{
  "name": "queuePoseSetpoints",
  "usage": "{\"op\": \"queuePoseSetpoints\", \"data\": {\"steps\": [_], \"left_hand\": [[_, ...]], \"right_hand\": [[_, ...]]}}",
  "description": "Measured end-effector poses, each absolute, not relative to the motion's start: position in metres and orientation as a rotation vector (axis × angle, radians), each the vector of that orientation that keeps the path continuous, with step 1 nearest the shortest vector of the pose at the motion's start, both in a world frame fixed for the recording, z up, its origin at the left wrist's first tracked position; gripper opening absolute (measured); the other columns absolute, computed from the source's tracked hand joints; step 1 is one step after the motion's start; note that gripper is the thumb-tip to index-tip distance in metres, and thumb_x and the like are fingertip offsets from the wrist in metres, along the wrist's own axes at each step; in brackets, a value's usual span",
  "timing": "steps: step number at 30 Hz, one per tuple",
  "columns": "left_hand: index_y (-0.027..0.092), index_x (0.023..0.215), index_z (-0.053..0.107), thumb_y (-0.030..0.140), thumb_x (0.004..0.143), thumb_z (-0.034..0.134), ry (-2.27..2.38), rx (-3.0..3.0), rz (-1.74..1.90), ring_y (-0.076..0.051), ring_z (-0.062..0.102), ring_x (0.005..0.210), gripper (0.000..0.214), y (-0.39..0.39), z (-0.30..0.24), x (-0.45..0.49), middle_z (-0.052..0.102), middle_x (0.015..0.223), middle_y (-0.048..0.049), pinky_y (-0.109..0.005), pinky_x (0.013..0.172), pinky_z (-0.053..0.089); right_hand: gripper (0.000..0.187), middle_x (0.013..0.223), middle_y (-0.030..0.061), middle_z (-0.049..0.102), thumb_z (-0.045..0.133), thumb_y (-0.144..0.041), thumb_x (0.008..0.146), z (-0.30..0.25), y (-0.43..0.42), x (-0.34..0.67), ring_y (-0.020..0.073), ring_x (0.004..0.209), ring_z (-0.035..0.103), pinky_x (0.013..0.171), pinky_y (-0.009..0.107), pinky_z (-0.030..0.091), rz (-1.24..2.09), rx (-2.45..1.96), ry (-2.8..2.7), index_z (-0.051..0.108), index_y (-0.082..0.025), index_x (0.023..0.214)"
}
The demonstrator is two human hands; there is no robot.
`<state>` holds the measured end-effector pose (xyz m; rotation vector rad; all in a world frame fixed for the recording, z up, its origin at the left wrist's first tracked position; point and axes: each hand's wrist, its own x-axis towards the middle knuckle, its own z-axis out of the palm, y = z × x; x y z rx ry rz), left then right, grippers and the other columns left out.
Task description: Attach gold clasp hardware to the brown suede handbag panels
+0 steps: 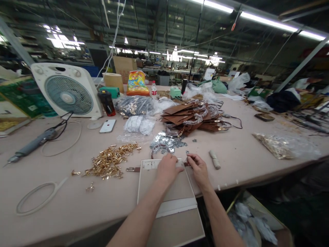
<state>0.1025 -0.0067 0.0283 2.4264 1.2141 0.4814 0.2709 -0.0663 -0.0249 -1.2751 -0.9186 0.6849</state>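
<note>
My left hand [167,168] rests with curled fingers on the far end of a white-framed board [164,199], over a brown strap [133,169] with a metal end that lies across it. My right hand [197,168] is beside it, fingers pinched on a small part I cannot make out. Just beyond the hands lie a heap of small silver metal plates [167,140] and a plastic-wrapped ring [159,149]. A heap of gold metal clasps [110,160] lies to the left of the board.
A stack of brown leather pieces [191,118] sits further back, with bags of hardware [133,105], a white phone [107,126], a white fan [66,91] and an electric screwdriver [31,146] at left. A bag of gold parts [277,145] lies right. A cardboard box [257,219] stands below the table edge.
</note>
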Motion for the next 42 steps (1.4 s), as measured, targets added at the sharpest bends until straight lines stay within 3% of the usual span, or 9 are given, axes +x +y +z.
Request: {"op": "queuePoseSetpoints", "data": {"steps": [11,27,32,38,42], "left_hand": [[0.023,0.100,0.066,0.043,0.089,0.079,1.097,2.518,0.466,-0.023,0.064,0.103,0.026,-0.002,0.030,0.098,0.066,0.109,-0.0024,-0.034,0.080,0.048],[0.023,0.098,0.063,0.038,0.097,0.069,1.094,2.659,0.578,-0.025,0.062,0.101,0.016,-0.006,0.019,0.098,0.065,0.108,-0.0057,-0.037,0.080,0.049],[0.022,0.103,0.065,0.046,0.092,0.075,1.038,2.570,0.612,-0.024,0.062,0.102,0.028,-0.004,0.019,0.094,0.064,0.108,-0.0048,-0.036,0.083,0.050],[0.021,0.102,0.066,0.051,0.088,0.078,1.072,2.528,0.646,-0.025,0.062,0.100,0.036,-0.003,0.015,0.093,0.062,0.106,-0.0063,-0.035,0.082,0.051],[0.021,0.103,0.065,0.050,0.083,0.083,1.088,2.519,0.657,-0.026,0.063,0.100,0.039,-0.003,0.014,0.094,0.062,0.106,-0.0060,-0.035,0.081,0.051]], "right_hand": [[0.033,0.099,0.0059,0.075,0.069,-0.048,0.092,-0.027,-0.065,0.262,0.0225,0.089,0.068,0.084,0.035,0.053,0.647,-1.423,-1.059,0.074,-0.022,0.112],[0.031,0.083,0.0032,0.071,0.069,-0.050,0.092,-0.021,-0.066,0.260,0.0212,0.079,0.064,0.074,0.031,0.052,0.679,-1.430,-1.086,0.074,-0.021,0.103],[0.027,0.079,0.0017,0.070,0.069,-0.046,0.093,-0.017,-0.069,0.263,0.0195,0.074,0.062,0.071,0.030,0.050,0.710,-1.393,-1.097,0.075,-0.021,0.102],[0.025,0.105,0.0066,0.077,0.068,-0.043,0.093,-0.012,-0.068,0.257,0.0258,0.098,0.069,0.086,0.036,0.054,0.747,-1.426,-1.243,0.079,-0.024,0.104],[0.025,0.103,0.0063,0.078,0.067,-0.044,0.093,-0.012,-0.065,0.256,0.0256,0.096,0.070,0.085,0.036,0.055,0.738,-1.457,-1.243,0.079,-0.025,0.104]]}}
